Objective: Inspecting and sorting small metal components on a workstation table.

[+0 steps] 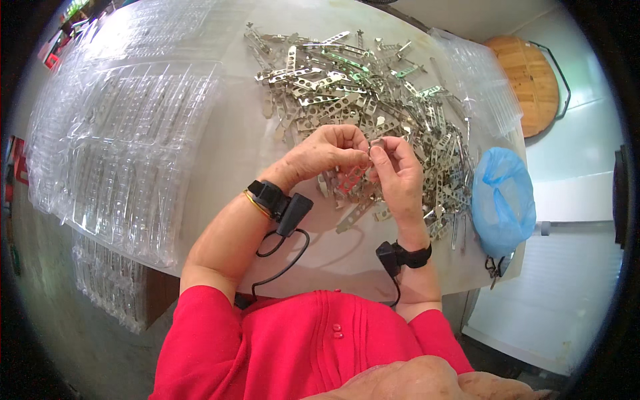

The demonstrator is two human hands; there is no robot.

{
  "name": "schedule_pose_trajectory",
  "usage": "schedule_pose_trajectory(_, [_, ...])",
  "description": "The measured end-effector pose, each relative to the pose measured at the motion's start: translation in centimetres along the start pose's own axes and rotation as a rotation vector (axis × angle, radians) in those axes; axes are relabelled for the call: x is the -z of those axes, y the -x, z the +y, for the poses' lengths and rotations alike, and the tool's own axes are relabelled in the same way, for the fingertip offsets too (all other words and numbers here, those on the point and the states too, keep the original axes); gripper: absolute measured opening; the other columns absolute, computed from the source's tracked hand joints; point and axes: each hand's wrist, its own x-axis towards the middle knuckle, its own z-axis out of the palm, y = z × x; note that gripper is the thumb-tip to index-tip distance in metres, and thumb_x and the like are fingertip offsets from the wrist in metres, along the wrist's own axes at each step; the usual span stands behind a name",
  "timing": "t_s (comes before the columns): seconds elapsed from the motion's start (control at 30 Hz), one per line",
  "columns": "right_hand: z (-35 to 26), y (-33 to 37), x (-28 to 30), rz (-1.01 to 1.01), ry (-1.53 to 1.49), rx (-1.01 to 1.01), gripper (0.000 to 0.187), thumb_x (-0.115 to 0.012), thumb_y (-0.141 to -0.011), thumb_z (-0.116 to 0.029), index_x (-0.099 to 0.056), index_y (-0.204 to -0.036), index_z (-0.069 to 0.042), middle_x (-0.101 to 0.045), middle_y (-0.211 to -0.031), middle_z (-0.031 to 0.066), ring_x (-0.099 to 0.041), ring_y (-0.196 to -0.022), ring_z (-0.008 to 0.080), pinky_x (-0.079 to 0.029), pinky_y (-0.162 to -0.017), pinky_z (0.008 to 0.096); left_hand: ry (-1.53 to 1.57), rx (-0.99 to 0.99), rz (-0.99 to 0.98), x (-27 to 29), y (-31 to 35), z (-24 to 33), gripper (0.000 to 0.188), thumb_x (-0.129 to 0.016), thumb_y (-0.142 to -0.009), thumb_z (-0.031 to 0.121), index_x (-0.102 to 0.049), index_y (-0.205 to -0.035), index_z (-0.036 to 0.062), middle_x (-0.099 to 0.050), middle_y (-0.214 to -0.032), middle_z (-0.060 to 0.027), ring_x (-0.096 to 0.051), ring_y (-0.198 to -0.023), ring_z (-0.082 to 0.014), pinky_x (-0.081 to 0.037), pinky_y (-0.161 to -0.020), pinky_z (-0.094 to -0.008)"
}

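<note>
Both my hands meet over the near side of a heap of shiny metal strips (340, 103), many of them punched with round holes. My left hand (325, 153) is closed, its thumb and forefinger pinched together. Facing it, my right hand (400, 179) pinches too, thumb on top. Between the fingertips a bit of a small metal part (377, 143) shows; the fingers cover most of it, so its exact shape is hidden. Loose strips lie right under and in front of the hands.
Stacked clear plastic trays (133, 153) cover the left of the white table (230, 100). More clear plastic (483, 77) lies at the far right. A blue plastic bag (504, 200) sits at the right edge, with a round wooden board (523, 83) beyond. A cable hangs from my left wrist.
</note>
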Motion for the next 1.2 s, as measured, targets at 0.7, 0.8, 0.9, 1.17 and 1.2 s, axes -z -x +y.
schedule_pose_trajectory(0.7, [-0.7, -1.2, 1.6, 0.312, -0.314, 0.08, 0.014, -0.058, -0.102, -0.016, -0.058, -0.104, -0.002, -0.059, -0.084, 0.0016, -0.06, -0.069, 0.0073, -0.062, -0.067, 0.0295, -0.044, -0.105, -0.127, 0.5, -0.7, -1.1, 0.053, -0.077, -0.087, 0.007, -0.055, -0.135, 0.0027, -0.069, -0.114, -0.0067, -0.064, -0.104, -0.0149, -0.052, -0.096, -0.032])
schedule_pose_trajectory(0.8, [-0.4, -1.3, 1.5, 0.313, -0.325, 0.074, 0.013, -0.057, -0.103, -0.016, -0.058, -0.103, -0.002, -0.059, -0.084, 0.002, -0.06, -0.069, 0.0075, -0.062, -0.068, 0.0303, 0.015, -0.082, -0.113, 0.3, -0.5, -1.1, 0.047, -0.075, -0.089, 0.005, -0.057, -0.132, 0.0018, -0.07, -0.107, -0.0061, -0.067, -0.094, -0.014, -0.055, -0.088, -0.0305])
schedule_pose_trajectory(0.9, [-0.3, -1.3, 1.5, 0.299, -0.332, 0.07, 0.013, -0.057, -0.103, -0.016, -0.057, -0.103, -0.002, -0.06, -0.084, 0.0022, -0.06, -0.07, 0.0076, -0.063, -0.069, 0.031, 0.018, -0.055, -0.078, 0.0, -0.3, -0.5, 0.04, -0.071, -0.091, 0.005, -0.059, -0.128, 0.0005, -0.07, -0.1, -0.0055, -0.068, -0.084, -0.0126, -0.056, -0.08, -0.029])
schedule_pose_trajectory(1.17, [0.1, -1.2, 1.0, 0.309, -0.342, 0.08, 0.013, -0.057, -0.103, -0.015, -0.055, -0.107, -0.002, -0.06, -0.085, 0.0027, -0.061, -0.07, 0.0079, -0.064, -0.072, 0.0326, -0.06, -0.044, -0.024, 0.2, -0.5, -0.6, 0.033, -0.068, -0.093, 0.008, -0.063, -0.124, -0.0005, -0.068, -0.091, -0.0027, -0.065, -0.079, -0.01, -0.055, -0.074, -0.028])
schedule_pose_trajectory(1.2, [0.1, -1.2, 0.9, 0.303, -0.349, 0.085, 0.014, -0.057, -0.103, -0.015, -0.055, -0.107, -0.002, -0.06, -0.085, 0.0027, -0.061, -0.07, 0.0078, -0.064, -0.072, 0.0327, -0.098, -0.068, -0.019, 0.3, -0.5, -0.8, 0.032, -0.068, -0.093, 0.009, -0.063, -0.123, -0.0001, -0.068, -0.088, -0.0017, -0.065, -0.077, -0.0095, -0.055, -0.071, -0.0277])
